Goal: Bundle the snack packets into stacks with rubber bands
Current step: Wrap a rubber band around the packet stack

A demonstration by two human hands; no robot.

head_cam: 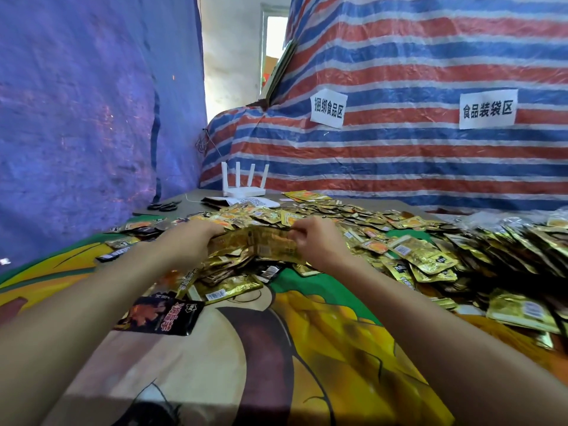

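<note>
While both hands hold 1 stack of gold packets [255,245] between them, in front of the white router [244,183], bundling is judged to be at an early stage. The left hand [192,241] curls around the stack's left end, and the right hand [319,244] pinches its upper right edge. No rubber band can be made out on the stack. The loose heap of packets [353,216] spreads in front and right of the router over the cloth-covered counter [307,348], apparently unbanded. Whether the rows of packets [507,244] far right of the router are already bundled cannot be told.
</note>
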